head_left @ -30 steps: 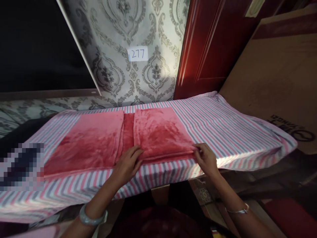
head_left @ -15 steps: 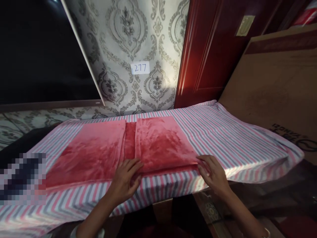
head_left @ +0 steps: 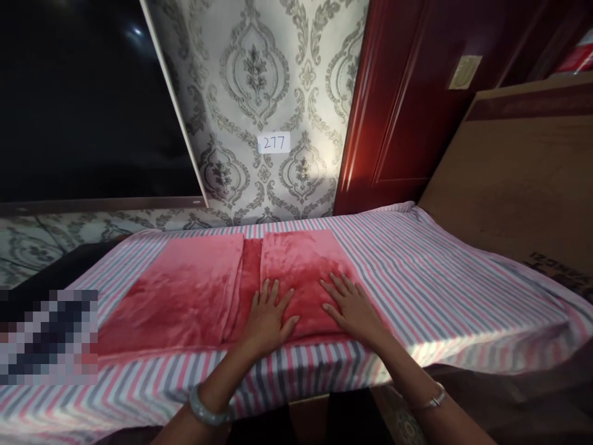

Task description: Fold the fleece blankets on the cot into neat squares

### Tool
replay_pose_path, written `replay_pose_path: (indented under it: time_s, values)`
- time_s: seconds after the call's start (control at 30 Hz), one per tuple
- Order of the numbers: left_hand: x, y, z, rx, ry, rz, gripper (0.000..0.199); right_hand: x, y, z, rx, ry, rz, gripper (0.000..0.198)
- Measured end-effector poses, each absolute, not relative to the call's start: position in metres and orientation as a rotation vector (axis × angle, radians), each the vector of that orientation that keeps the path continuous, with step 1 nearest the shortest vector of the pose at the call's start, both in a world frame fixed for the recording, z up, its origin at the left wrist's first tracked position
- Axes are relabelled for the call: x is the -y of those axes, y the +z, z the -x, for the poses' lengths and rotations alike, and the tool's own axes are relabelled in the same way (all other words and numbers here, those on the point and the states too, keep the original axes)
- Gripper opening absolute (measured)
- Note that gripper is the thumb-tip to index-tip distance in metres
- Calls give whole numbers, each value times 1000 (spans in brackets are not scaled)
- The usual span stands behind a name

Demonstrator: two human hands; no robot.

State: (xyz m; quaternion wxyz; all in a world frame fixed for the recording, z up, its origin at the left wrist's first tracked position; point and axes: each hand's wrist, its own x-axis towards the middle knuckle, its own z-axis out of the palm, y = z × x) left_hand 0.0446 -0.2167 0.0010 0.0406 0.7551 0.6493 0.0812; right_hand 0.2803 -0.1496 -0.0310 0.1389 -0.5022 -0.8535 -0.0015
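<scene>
A plush red-pink blanket [head_left: 185, 290] lies folded on a striped cloth [head_left: 454, 278], its two side panels folded inward with a narrow darker strip between them. My left hand [head_left: 271, 315] rests flat near the inner edge of the right panel, fingers spread. On the same panel, closer to its outer edge, my right hand [head_left: 354, 306] lies palm down with its fingers apart. Neither hand grips the fabric. The palms hide part of the panel's near portion.
A dark television screen [head_left: 92, 105] stands at the back left. Behind the table are patterned wallpaper with a label [head_left: 273, 143] reading 277 and a red-brown door [head_left: 398, 111]. A large cardboard box [head_left: 523, 179] leans at the right. A pixelated patch covers the left edge.
Both hands have moved from the near edge of the right panel, where they held its corners, forward onto its top, and the fingers have spread flat. The view has shifted slightly.
</scene>
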Motion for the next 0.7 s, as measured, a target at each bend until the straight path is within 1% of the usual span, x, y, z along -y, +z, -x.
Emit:
replay_pose_path:
  time_s: [0.3, 0.4, 0.5, 0.6, 0.63, 0.7]
  values:
    - [224, 4, -44, -1945, 331, -2208, 64, 150, -38, -283, 2472, -16, 1478, 60]
    - [228, 6, -37, -1845, 368, -2214, 63, 148, -42, -284, 2472, -36, 1477, 60]
    - [234, 20, -18, -1758, 457, -2240, 54, 146, -47, -285, 2474, -56, 1460, 59]
    - [238, 42, 13, -1972, 601, -2223, 46, 145, -51, -287, 2464, -73, 1434, 59]
    - [239, 49, 24, -2116, 608, -2190, 45, 144, -51, -287, 2461, -74, 1431, 59]
    - [242, 55, 42, -2417, 505, -2065, 42, 145, -51, -287, 2457, -63, 1441, 60]
